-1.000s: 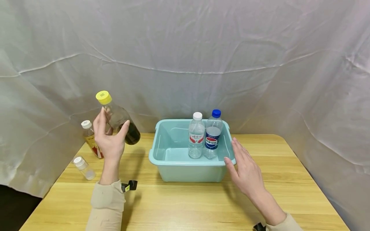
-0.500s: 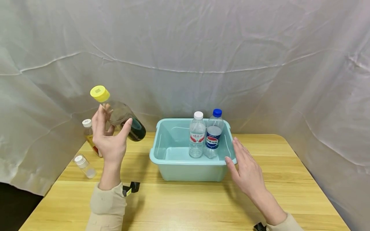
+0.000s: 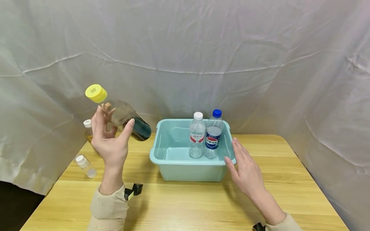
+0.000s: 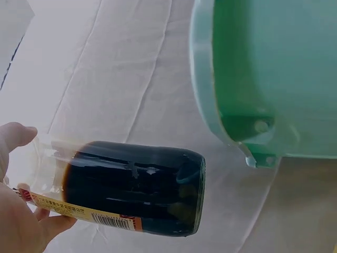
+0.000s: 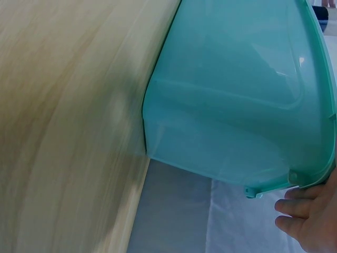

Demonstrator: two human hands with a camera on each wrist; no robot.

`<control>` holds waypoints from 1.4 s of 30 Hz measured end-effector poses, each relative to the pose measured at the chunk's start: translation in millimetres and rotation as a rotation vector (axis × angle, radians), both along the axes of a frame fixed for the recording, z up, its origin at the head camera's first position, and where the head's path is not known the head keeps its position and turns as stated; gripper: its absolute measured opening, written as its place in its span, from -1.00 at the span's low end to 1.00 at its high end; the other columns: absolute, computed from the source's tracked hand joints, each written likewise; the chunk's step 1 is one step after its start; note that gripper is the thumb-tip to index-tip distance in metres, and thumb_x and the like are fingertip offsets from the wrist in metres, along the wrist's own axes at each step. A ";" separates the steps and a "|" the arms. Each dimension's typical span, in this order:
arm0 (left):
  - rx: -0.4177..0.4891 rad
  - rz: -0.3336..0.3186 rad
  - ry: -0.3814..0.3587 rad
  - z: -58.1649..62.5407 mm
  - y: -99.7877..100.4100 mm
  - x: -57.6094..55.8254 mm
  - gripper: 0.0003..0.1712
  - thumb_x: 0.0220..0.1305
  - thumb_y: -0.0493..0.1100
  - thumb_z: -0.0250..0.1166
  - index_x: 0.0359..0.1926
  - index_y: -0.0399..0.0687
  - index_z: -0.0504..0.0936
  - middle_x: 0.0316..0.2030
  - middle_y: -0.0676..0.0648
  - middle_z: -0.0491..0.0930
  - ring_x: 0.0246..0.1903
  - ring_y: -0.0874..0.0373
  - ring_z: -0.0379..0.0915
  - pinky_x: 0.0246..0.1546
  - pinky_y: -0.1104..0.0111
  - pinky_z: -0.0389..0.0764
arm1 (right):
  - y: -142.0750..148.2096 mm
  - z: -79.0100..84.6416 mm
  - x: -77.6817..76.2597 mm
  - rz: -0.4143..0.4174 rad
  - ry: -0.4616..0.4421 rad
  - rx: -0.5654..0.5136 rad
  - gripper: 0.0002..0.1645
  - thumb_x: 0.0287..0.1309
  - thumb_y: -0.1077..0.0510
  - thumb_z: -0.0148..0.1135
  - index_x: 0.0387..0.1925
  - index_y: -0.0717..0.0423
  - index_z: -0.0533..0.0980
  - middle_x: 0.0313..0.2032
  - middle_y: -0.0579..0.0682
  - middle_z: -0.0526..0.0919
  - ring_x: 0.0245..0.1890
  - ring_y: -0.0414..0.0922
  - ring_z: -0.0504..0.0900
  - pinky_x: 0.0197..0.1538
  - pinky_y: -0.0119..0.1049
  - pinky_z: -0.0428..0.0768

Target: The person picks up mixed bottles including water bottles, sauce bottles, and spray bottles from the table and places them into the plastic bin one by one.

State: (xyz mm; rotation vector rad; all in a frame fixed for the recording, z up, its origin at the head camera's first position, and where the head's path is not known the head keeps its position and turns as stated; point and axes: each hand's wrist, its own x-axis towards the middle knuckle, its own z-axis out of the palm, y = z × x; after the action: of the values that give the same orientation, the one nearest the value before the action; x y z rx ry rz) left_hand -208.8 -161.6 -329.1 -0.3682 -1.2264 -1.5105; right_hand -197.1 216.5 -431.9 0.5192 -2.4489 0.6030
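My left hand (image 3: pixel 112 146) grips a clear bottle of dark liquid (image 4: pixel 137 184) with a yellow cap (image 3: pixel 96 93). The bottle is held in the air, tilted with its cap to the upper left and its base toward the basin. A label with a barcode shows on its side in the left wrist view. My right hand (image 3: pixel 247 170) lies along the right rim of the light blue plastic basin (image 3: pixel 190 173), fingers straight. In the basin stand a water bottle with a white cap (image 3: pixel 196 138) and a Pepsi bottle with a blue cap (image 3: pixel 213 136).
Behind my left hand, a white-capped bottle (image 3: pixel 88 131) stands partly hidden on the wooden table (image 3: pixel 179 205). A small clear bottle with a white lid (image 3: pixel 86 166) is near the table's left edge. Grey cloth (image 3: pixel 185 64) hangs behind and at both sides.
The yellow-capped bottle has tilted further, its base swinging right toward the basin and its cap moving left and up. My right hand and the basin have stayed nearly still.
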 end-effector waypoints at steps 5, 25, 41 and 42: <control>-0.039 -0.002 0.003 6.4 4.2 -0.3 -0.03 -0.09 -0.63 0.52 0.43 -0.32 0.44 0.23 -0.29 0.49 0.17 -0.20 0.48 0.07 0.29 0.68 | 0.2 -0.4 -0.7 0.001 0.003 -0.002 -0.23 0.50 -0.06 0.15 0.53 0.29 0.26 0.52 0.17 0.30 0.44 0.22 0.40 0.39 0.21 0.42; -0.235 -0.096 -0.093 6.3 26.2 -22.9 -0.09 0.04 -0.53 0.52 0.45 -0.26 0.44 0.23 -0.15 0.51 0.22 -0.14 0.51 0.00 0.38 0.71 | 0.5 -0.7 0.5 0.003 0.012 0.004 -0.22 0.51 -0.07 0.13 0.53 0.30 0.25 0.52 0.20 0.31 0.46 0.19 0.38 0.54 -0.08 0.26; -0.406 -0.191 -0.163 -7.3 39.7 -39.5 -0.08 0.03 -0.56 0.53 0.43 -0.27 0.40 0.27 -0.18 0.45 0.24 -0.06 0.48 -0.05 0.43 0.64 | 0.5 -1.1 1.0 0.005 0.015 0.002 -0.22 0.50 -0.07 0.13 0.52 0.30 0.26 0.52 0.19 0.31 0.45 0.19 0.39 0.53 -0.03 0.29; -0.416 -0.199 -0.167 -8.3 40.6 -40.3 -0.08 0.02 -0.56 0.53 0.43 -0.27 0.39 0.27 -0.20 0.45 0.24 -0.07 0.47 -0.04 0.42 0.64 | 0.5 -1.1 1.1 0.004 0.015 0.002 -0.22 0.50 -0.07 0.14 0.52 0.30 0.26 0.52 0.19 0.31 0.45 0.19 0.39 0.52 -0.02 0.29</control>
State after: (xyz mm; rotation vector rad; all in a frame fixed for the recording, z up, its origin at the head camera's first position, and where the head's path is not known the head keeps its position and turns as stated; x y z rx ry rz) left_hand -249.1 -121.0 -337.4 -0.6645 -1.6829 -1.4686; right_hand -196.0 217.0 -433.0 0.5280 -2.4353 0.5965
